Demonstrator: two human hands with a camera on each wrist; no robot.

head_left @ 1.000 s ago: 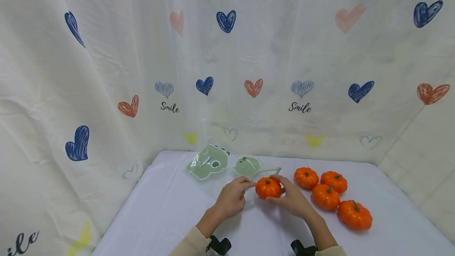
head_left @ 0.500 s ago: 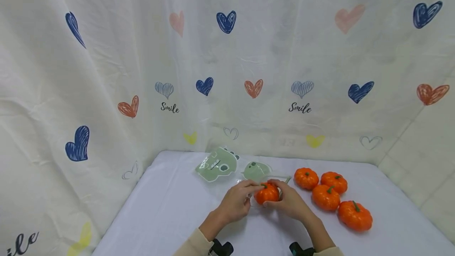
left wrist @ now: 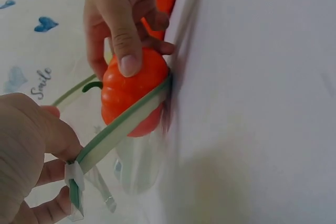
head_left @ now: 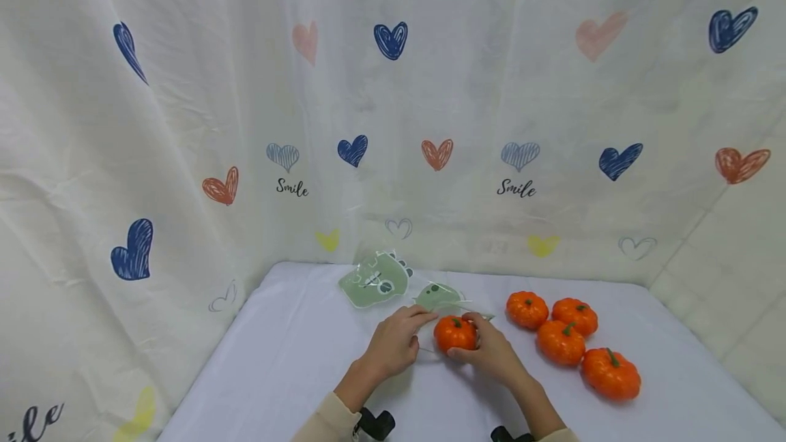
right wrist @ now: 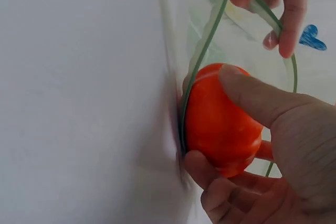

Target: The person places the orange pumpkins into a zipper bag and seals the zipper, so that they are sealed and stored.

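Observation:
A small orange pumpkin (head_left: 455, 333) with a green stem sits in the spread mouth of a clear zip bag (head_left: 374, 280) with pale-green dinosaur prints. My right hand (head_left: 491, 353) grips the pumpkin, thumb on top and fingers curled beneath, as the right wrist view shows. In the left wrist view, the bag's green-edged rim (left wrist: 126, 120) crosses in front of the pumpkin's lower side. My left hand (head_left: 393, 343) pinches that rim near a white slider (left wrist: 74, 173), keeping the two edges apart. Part of the bag is hidden behind the hands.
Several more orange pumpkins (head_left: 561, 342) lie grouped on the right of the white-covered table (head_left: 276, 367). A white curtain (head_left: 460, 87) printed with hearts hangs behind the table. Dark wrist cameras (head_left: 376, 423) sit at both wrists.
The pumpkin has moved slightly left and toward me, into the bag's mouth. The bag has shifted right. My left fingers have drawn a little away from the pumpkin.

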